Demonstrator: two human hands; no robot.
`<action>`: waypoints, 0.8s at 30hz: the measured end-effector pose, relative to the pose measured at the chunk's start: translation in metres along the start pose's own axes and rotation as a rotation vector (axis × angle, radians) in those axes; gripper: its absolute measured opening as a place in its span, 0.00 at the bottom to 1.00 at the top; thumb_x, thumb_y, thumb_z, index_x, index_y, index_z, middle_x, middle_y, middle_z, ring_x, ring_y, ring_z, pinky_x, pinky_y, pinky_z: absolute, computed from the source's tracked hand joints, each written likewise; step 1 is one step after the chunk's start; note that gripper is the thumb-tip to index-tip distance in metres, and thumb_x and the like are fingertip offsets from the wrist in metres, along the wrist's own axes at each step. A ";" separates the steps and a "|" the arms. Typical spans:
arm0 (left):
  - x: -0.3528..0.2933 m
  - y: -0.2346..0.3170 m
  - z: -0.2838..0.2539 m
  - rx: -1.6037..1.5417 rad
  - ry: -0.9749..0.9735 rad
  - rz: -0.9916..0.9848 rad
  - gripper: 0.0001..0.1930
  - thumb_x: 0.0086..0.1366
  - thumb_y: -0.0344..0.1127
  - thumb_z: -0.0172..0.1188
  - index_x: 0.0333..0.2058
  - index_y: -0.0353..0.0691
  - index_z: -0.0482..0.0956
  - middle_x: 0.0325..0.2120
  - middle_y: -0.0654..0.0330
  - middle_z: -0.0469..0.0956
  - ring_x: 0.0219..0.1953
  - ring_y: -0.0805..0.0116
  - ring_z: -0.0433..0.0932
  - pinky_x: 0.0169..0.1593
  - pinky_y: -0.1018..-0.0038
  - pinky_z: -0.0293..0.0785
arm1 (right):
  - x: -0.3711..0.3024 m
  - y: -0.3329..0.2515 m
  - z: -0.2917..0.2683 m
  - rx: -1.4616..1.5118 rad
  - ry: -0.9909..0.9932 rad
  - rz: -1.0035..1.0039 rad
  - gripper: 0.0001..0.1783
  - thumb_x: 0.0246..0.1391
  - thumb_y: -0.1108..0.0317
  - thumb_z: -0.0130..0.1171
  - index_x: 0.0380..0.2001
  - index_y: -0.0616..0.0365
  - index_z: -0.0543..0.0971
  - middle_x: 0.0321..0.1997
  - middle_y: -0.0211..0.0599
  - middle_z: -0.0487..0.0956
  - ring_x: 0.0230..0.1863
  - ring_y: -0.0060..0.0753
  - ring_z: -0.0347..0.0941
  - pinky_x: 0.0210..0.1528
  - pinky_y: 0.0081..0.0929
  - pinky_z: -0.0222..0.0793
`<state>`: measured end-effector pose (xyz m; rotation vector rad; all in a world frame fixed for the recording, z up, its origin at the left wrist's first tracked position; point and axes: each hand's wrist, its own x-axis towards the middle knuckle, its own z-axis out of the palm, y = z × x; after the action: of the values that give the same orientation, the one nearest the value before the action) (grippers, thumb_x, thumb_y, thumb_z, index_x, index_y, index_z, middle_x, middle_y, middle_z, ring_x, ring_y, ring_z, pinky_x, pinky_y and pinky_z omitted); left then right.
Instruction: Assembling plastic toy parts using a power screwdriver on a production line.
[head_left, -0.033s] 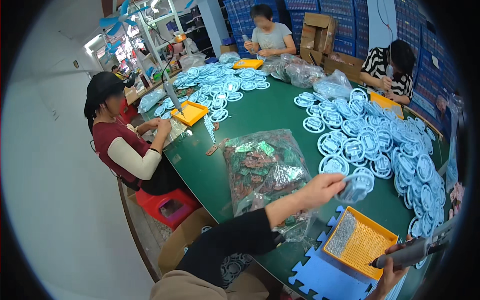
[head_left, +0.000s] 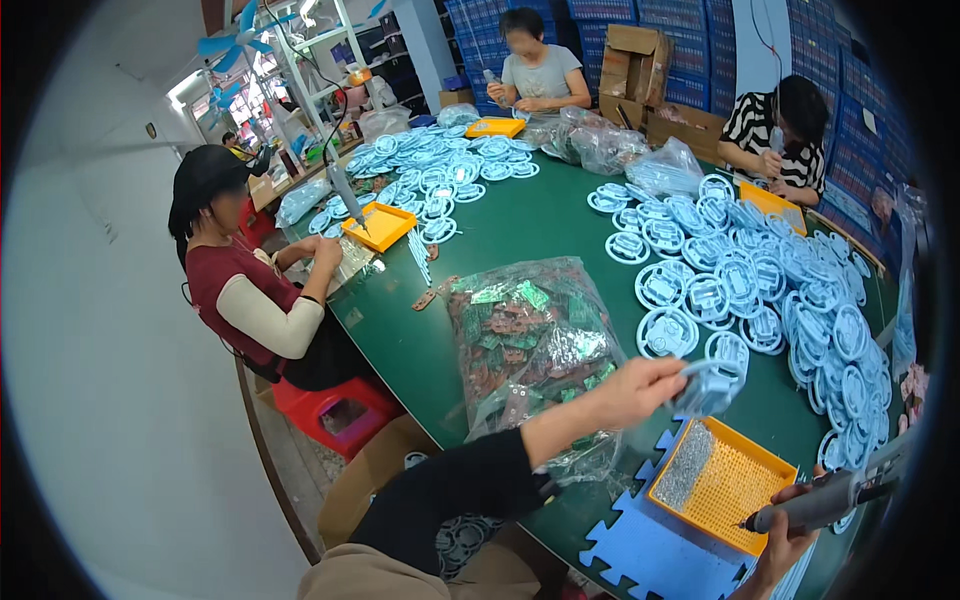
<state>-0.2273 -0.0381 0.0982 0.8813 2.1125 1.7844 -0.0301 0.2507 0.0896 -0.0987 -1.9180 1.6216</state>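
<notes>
My left hand (head_left: 640, 393) pinches a light blue round plastic part (head_left: 703, 388), slightly blurred. It hangs over the table between the heap of similar blue parts (head_left: 740, 285) and the yellow tray (head_left: 780, 463). One loose blue ring-shaped part lies right behind it. At the lower right, my right hand (head_left: 785, 548) is wrapped round a grey electric screwdriver (head_left: 812, 506). The screwdriver's tip is over the near right corner of the tray. Small silvery screws (head_left: 687, 466) are piled along the tray's left side, and the rest of its floor shows rows of small holes.
A blue foam mat (head_left: 650, 545) lies under the tray. Left of my arm sits a clear bag of green and brown circuit boards (head_left: 530, 340). Three co-workers sit round the green table (head_left: 540, 225), with more yellow trays and blue parts. A red stool (head_left: 335, 410) stands at left.
My left hand has moved slightly down and toward me with the blue part, showing more of the blue part behind it. My right hand and the screwdriver stay put.
</notes>
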 end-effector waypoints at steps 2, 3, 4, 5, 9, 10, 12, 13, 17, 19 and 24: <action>-0.045 0.026 0.010 -0.018 -0.099 0.006 0.13 0.71 0.33 0.51 0.50 0.37 0.78 0.30 0.59 0.79 0.34 0.74 0.75 0.39 0.74 0.71 | -0.004 0.001 -0.005 -0.004 0.001 0.027 0.43 0.51 0.65 0.66 0.67 0.66 0.59 0.39 0.35 0.74 0.41 0.25 0.71 0.47 0.23 0.67; -0.065 0.021 0.023 0.007 -0.115 0.106 0.13 0.69 0.30 0.53 0.50 0.36 0.78 0.35 0.56 0.80 0.38 0.69 0.77 0.42 0.72 0.72 | -0.004 0.002 -0.006 -0.006 -0.018 -0.006 0.43 0.52 0.65 0.65 0.67 0.66 0.59 0.39 0.35 0.74 0.41 0.25 0.72 0.48 0.23 0.68; -0.085 0.015 0.037 0.032 -0.132 0.210 0.13 0.68 0.28 0.54 0.50 0.36 0.77 0.39 0.54 0.80 0.42 0.64 0.79 0.46 0.69 0.74 | -0.006 0.005 -0.011 0.032 -0.043 0.008 0.44 0.52 0.67 0.66 0.68 0.65 0.58 0.41 0.35 0.75 0.43 0.26 0.72 0.49 0.24 0.68; -0.102 0.010 0.051 0.097 -0.137 0.257 0.14 0.65 0.26 0.56 0.50 0.35 0.77 0.42 0.53 0.79 0.46 0.58 0.78 0.49 0.67 0.74 | -0.010 0.005 -0.007 0.062 0.007 0.034 0.45 0.48 0.69 0.67 0.68 0.66 0.59 0.41 0.36 0.75 0.41 0.26 0.73 0.46 0.25 0.70; -0.146 0.005 0.094 0.501 -0.158 0.523 0.20 0.58 0.27 0.58 0.51 0.44 0.78 0.52 0.53 0.75 0.57 0.47 0.73 0.56 0.58 0.75 | -0.014 0.001 0.002 0.088 -0.011 0.052 0.43 0.49 0.72 0.67 0.66 0.67 0.61 0.42 0.36 0.75 0.41 0.25 0.73 0.43 0.24 0.71; -0.152 0.003 0.102 0.621 -0.180 0.577 0.21 0.57 0.28 0.57 0.51 0.47 0.78 0.53 0.53 0.74 0.58 0.46 0.72 0.57 0.58 0.75 | -0.014 -0.007 0.006 0.114 -0.020 0.065 0.34 0.49 0.74 0.66 0.60 0.67 0.68 0.41 0.35 0.76 0.39 0.25 0.74 0.42 0.24 0.72; -0.152 -0.007 0.104 0.768 -0.243 0.570 0.21 0.56 0.29 0.55 0.51 0.49 0.79 0.54 0.52 0.73 0.59 0.46 0.71 0.58 0.56 0.74 | -0.008 -0.002 0.013 0.080 -0.040 0.061 0.19 0.50 0.77 0.65 0.45 0.65 0.74 0.39 0.34 0.77 0.36 0.25 0.75 0.38 0.25 0.74; -0.153 -0.007 0.103 0.772 -0.239 0.548 0.22 0.55 0.28 0.56 0.50 0.49 0.79 0.54 0.52 0.73 0.60 0.46 0.70 0.59 0.55 0.73 | -0.008 -0.004 0.018 0.118 -0.039 0.062 0.20 0.50 0.77 0.65 0.46 0.65 0.74 0.39 0.35 0.78 0.35 0.26 0.76 0.38 0.26 0.75; -0.149 -0.007 0.098 0.889 -0.200 0.487 0.26 0.53 0.25 0.57 0.53 0.49 0.79 0.55 0.52 0.73 0.60 0.45 0.69 0.61 0.56 0.70 | -0.004 -0.009 0.022 0.075 -0.076 -0.027 0.37 0.49 0.75 0.69 0.62 0.63 0.66 0.48 0.36 0.77 0.48 0.27 0.75 0.55 0.26 0.68; -0.161 -0.008 0.096 0.842 -0.173 0.366 0.30 0.53 0.21 0.58 0.57 0.47 0.76 0.57 0.50 0.71 0.61 0.43 0.68 0.63 0.55 0.67 | -0.009 -0.013 0.025 0.052 -0.078 -0.102 0.38 0.50 0.74 0.69 0.64 0.61 0.65 0.49 0.40 0.78 0.51 0.31 0.76 0.57 0.30 0.70; -0.183 -0.012 0.119 0.544 -0.077 0.186 0.43 0.49 0.32 0.73 0.65 0.40 0.65 0.63 0.47 0.64 0.63 0.43 0.65 0.63 0.56 0.66 | -0.058 -0.008 -0.004 -0.105 -0.051 -0.093 0.36 0.50 0.72 0.69 0.62 0.62 0.68 0.51 0.44 0.78 0.54 0.35 0.76 0.58 0.34 0.72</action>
<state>-0.0220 -0.0489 0.0238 1.2856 2.5806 1.2235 0.0214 0.2268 0.0732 -0.0107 -2.0160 1.4751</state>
